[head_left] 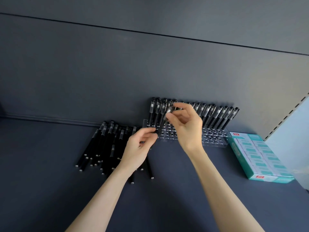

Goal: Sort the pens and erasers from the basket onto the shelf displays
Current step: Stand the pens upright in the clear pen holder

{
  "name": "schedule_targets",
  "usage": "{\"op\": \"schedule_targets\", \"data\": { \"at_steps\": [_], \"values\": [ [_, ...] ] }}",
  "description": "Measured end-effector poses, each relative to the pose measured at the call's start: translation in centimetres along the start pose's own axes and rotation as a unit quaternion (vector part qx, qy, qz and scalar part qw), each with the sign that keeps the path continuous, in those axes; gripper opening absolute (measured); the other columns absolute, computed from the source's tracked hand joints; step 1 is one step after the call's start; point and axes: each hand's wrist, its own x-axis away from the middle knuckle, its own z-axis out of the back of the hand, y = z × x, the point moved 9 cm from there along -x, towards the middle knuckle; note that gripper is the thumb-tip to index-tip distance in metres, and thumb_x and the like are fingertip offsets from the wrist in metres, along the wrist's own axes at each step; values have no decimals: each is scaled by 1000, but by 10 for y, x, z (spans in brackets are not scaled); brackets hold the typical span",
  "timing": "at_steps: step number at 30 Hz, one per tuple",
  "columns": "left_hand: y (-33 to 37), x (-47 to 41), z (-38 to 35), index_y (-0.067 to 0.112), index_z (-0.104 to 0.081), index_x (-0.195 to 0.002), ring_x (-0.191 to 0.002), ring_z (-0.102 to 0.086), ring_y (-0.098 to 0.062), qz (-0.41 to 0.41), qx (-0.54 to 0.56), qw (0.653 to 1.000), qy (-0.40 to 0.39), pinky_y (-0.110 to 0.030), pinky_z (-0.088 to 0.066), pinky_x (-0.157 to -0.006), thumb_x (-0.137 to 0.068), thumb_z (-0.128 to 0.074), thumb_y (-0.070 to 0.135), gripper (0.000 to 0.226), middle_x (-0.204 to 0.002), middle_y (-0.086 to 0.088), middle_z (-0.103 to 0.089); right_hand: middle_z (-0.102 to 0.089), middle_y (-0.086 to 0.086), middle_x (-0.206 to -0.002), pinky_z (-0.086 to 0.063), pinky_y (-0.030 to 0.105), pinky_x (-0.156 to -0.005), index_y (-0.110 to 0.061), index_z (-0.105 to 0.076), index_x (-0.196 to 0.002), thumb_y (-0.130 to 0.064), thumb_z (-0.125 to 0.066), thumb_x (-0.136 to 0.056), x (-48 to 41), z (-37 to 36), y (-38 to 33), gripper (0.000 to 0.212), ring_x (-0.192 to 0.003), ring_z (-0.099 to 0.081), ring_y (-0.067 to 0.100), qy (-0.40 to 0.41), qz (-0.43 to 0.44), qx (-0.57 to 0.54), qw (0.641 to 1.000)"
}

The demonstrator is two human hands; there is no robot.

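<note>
Dark shelf (167, 190): right grip (185, 124) pinches pen (162, 122) by cap above holder (209, 139); left grip (140, 148) unclear.

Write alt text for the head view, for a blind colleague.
The right hand pinches a slim black pen over a clear plastic holder, its back row lined with upright black pens; the left hand touches the pen's lower end. Loose black pens lie left, a teal cardboard eraser box right.

Two hands, left hand (138, 148) and right hand (185, 124); one clear rack (212, 139); one eraser box (260, 156); dozens of black pens (100, 144).
</note>
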Motion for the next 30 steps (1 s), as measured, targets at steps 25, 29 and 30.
{"op": "schedule_targets", "data": {
  "at_steps": [25,29,30],
  "values": [
    [-16,-55,16,5,-65,-115,-101,-66,-13,-45,-165,982,78,-28,-50,-94,-76,-78,23,45,-109,-8,-69,-58,-2,-83,-45,11,-67,-5,-64,-106,-6,-66,-84,-28,5,3,22,-68,-57,15,66,161,183,968],
    [-15,-54,15,6,-67,-110,-95,-67,-11,-54,-166,982,74,-31,-52,-92,-76,-78,20,38,-104,-6,-71,-58,-2,-86,-53,33,-71,-6,-63,-110,-6,-64,-86,-30,1,4,24,-72,-58,18,48,158,202,965],
    [-14,-54,15,6,-68,-109,-94,-67,-11,-55,-166,982,73,-29,-52,-91,-76,-78,20,37,-103,-5,-71,-60,-1,-86,-53,37,-71,-6,-63,-110,-6,-64,-86,-31,-1,4,24,-72,-58,19,41,159,212,963]
  ]
}}
